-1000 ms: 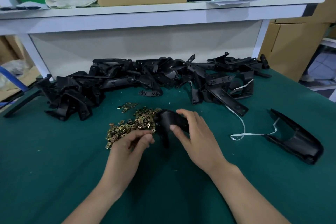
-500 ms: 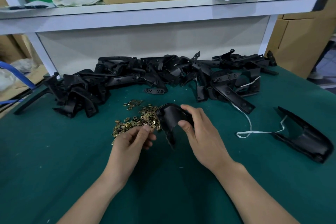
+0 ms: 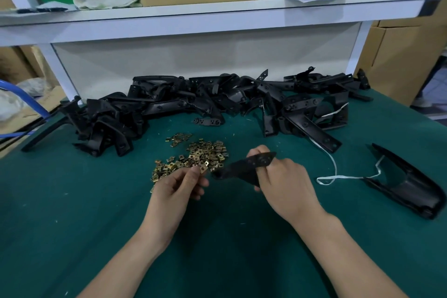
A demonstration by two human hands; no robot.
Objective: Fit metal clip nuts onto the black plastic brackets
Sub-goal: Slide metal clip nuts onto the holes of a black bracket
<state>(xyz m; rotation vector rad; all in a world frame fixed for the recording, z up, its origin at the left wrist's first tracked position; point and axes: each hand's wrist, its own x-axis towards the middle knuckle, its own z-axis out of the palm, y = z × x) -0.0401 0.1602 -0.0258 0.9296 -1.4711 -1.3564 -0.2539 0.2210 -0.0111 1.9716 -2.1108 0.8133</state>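
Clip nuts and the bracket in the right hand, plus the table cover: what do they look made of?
The clip nuts: thin sheet metal, brassy yellow plating, judging by the glints; the left hand pinches one. The bracket, gripped by the right hand: matte black, likely moulded plastic, with holes. The table cover: dull green, probably felt or similar cloth; lint clings to it.

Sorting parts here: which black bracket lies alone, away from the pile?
The curved bracket at far right, by the white string; the rest are in the back pile, except the bracket in the right hand.
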